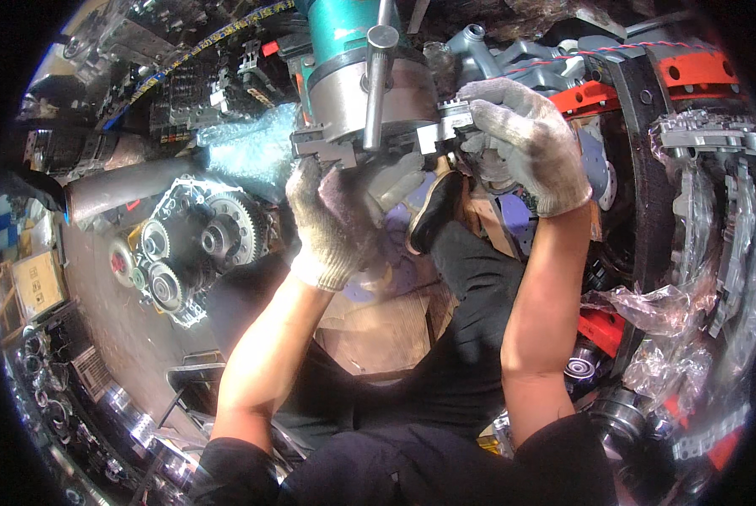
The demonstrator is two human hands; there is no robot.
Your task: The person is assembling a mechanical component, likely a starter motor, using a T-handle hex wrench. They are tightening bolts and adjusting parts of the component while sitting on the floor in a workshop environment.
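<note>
A grey steel chuck sits below a green cylindrical housing, with a metal bar handle standing across its front. Stepped jaws stick out on both sides. My left hand, in a whitish work glove, is below the left jaw; its thumb side touches or nearly touches the jaw, and its other fingers stretch right under the chuck, apart from the thumb. My gloved right hand curls its fingers around the outer end of the right jaw. Its thumb is partly hidden.
Left stands a gear assembly beside a long metal cylinder and bubble wrap. Cardboard lies between my legs. Plastic-wrapped metal parts and a red beam crowd the right. Grey castings lie behind.
</note>
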